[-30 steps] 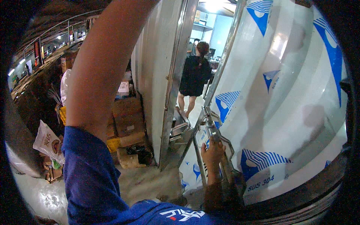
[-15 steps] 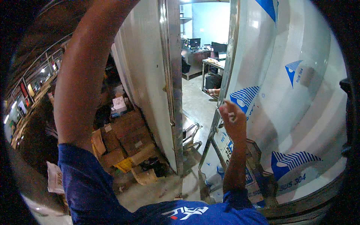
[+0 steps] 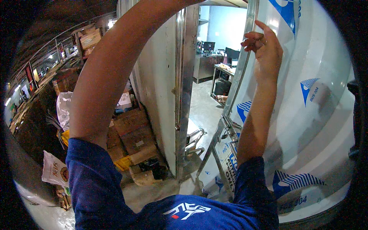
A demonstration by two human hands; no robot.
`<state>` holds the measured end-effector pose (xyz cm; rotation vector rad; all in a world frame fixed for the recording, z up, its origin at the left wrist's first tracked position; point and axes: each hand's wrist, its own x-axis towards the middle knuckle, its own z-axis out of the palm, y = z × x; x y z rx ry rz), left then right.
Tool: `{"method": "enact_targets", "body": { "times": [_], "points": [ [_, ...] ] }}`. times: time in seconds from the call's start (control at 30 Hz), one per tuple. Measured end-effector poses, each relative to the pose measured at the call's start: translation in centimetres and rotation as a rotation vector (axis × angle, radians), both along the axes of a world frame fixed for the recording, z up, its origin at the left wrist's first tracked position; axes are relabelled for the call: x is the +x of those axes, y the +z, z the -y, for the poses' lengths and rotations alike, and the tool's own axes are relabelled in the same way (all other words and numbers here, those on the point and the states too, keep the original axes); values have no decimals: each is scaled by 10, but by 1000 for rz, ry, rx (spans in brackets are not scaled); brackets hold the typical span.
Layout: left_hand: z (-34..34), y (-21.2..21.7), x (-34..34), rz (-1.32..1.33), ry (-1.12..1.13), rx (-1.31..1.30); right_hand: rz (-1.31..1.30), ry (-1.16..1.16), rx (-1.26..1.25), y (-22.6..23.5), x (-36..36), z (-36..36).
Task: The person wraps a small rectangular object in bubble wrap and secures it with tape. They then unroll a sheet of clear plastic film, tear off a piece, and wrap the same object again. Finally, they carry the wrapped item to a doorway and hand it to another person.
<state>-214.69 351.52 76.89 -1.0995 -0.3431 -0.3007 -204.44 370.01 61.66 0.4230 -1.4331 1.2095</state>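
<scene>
My left arm (image 3: 111, 65) stretches up and across toward the top of the doorway; its hand is beyond the upper edge of the picture. My right hand (image 3: 265, 51) is raised beside the metal edge strip (image 3: 238, 82) of a white film-covered panel (image 3: 291, 126) with blue printed marks. Its index finger points up and the other fingers are loosely curled and apart, with nothing seen in them. Whether the fingertips touch the strip I cannot tell. To the left of the opening stands a metal-edged upright (image 3: 184, 92) on a pale wall panel (image 3: 159, 80).
Flattened cardboard boxes (image 3: 132, 126) are piled at the left, near a white printed sack (image 3: 55, 168). Metal tubing (image 3: 195, 140) rests low in the doorway. Through it appear a desk (image 3: 224, 69) and monitors (image 3: 232, 53). A metal-framed sign (image 3: 226, 161) leans below my right arm.
My right hand has risen along the panel's edge, and its bunched fingers have loosened apart. My left arm leans further right at the top. The whole view has shifted slightly.
</scene>
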Motion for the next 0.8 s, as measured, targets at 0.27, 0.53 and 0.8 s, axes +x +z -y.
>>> {"method": "enact_targets", "body": {
  "times": [0.27,0.53,0.8],
  "points": [
    [-25,-42,3,577,-112,80,134,103,-145,-17,7,-47],
    [-38,-88,-9,692,-136,129,104,151,-134,-2,18,-31],
    [-43,-99,-2,683,-195,122,343,349,-115,-12,9,-49]
  ]
}}
